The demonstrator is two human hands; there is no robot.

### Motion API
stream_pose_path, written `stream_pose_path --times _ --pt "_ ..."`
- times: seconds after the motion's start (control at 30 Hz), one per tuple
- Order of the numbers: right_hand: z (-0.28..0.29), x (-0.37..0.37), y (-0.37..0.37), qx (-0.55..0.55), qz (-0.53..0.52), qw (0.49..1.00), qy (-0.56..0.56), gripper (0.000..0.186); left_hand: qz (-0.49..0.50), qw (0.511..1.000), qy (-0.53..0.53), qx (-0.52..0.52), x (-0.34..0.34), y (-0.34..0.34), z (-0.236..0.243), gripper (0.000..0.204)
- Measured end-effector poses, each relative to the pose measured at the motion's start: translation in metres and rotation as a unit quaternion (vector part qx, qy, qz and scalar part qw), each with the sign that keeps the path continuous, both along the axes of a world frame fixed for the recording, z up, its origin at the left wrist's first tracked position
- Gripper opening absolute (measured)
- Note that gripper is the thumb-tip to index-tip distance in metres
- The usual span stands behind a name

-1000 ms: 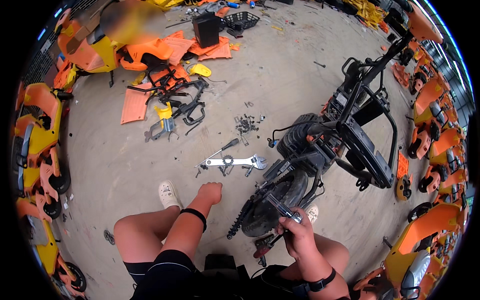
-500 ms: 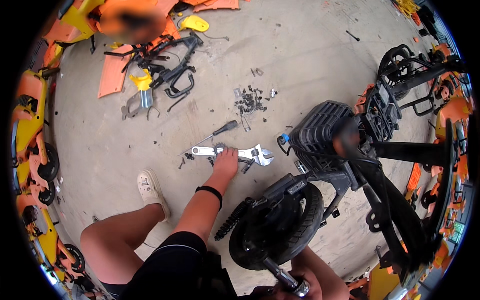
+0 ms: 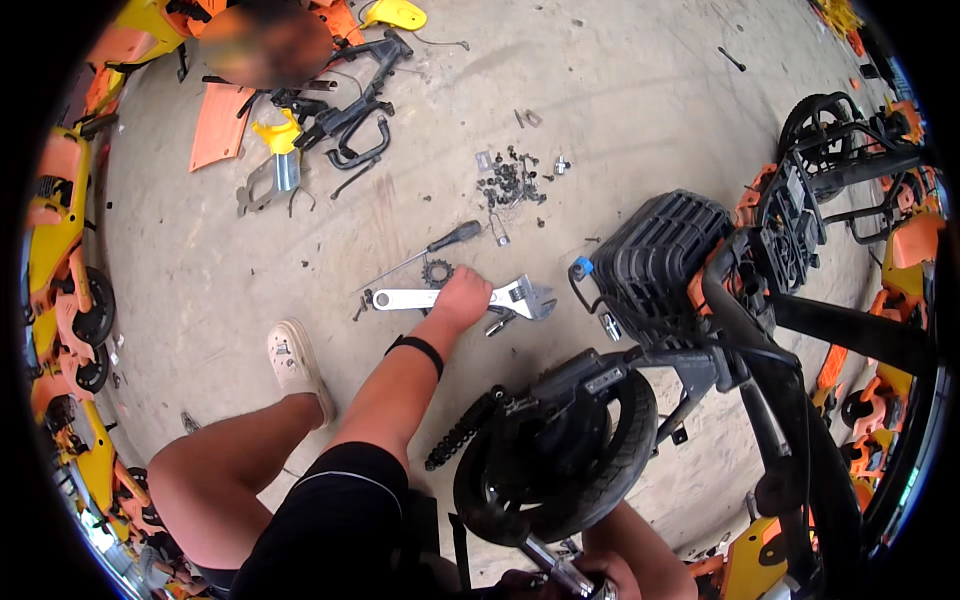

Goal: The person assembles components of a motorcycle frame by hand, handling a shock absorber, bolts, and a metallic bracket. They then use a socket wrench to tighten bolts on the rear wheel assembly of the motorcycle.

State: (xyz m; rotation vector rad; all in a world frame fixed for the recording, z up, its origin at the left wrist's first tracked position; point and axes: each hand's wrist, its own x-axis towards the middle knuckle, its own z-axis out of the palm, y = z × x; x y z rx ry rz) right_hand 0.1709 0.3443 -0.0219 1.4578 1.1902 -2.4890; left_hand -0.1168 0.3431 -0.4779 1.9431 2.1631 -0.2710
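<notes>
My left hand (image 3: 462, 298) is closed on the handle of a silver adjustable wrench (image 3: 398, 299) on the floor. Just behind it lie a toothed sprocket (image 3: 436, 271) and a screwdriver (image 3: 452, 234); a small socket piece (image 3: 500, 323) is beside it. My right hand (image 3: 610, 574), partly cut off at the lower edge, grips a silver cylindrical tool (image 3: 558, 566) by the black-tyred wheel (image 3: 625, 465) of a stripped scooter frame with a coil shock (image 3: 465, 428).
Small bolts (image 3: 510, 185) lie scattered ahead. Black frame parts (image 3: 350, 120) and orange panels (image 3: 215, 125) sit at upper left. A black ribbed housing (image 3: 665, 255) and bare scooter frame fill the right. Orange-yellow scooters (image 3: 70, 230) line both sides. My left foot (image 3: 295, 365) is at lower left.
My left hand has moved forward from above bare floor and closed on the wrench. My right hand and its tool have dropped toward the lower edge. The view has shifted.
</notes>
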Motion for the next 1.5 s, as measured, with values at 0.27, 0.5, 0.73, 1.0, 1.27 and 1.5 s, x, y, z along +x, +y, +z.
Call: stream_pose_path --times 0.27,0.5,0.73,1.0,1.27,1.5 --pt "-0.012 0.022 -0.023 0.009 -0.044 0.999 0.01 0.051 0.188 0.959 -0.18 -0.114 0.03 0.007 0.074 0.023" --pt "0.002 0.018 -0.031 0.018 -0.103 0.993 0.048 0.032 0.256 0.914 -0.314 -0.033 0.024 -0.065 0.162 0.038" --pt "0.004 0.017 -0.034 0.042 -0.097 0.962 0.252 0.032 0.371 0.639 -0.663 0.125 0.033 -0.194 0.372 0.032" --pt "0.003 0.011 -0.094 0.057 -0.094 0.937 0.332 0.027 0.387 0.574 -0.678 0.248 0.071 -0.262 0.473 0.049" --pt "0.017 0.02 -0.134 0.129 -0.006 0.938 0.323 0.027 0.424 0.604 -0.642 0.207 0.134 -0.288 0.436 0.038" --pt "0.008 0.021 -0.134 0.209 -0.01 0.95 0.232 0.029 0.443 0.592 -0.652 0.165 0.149 -0.278 0.431 0.039"
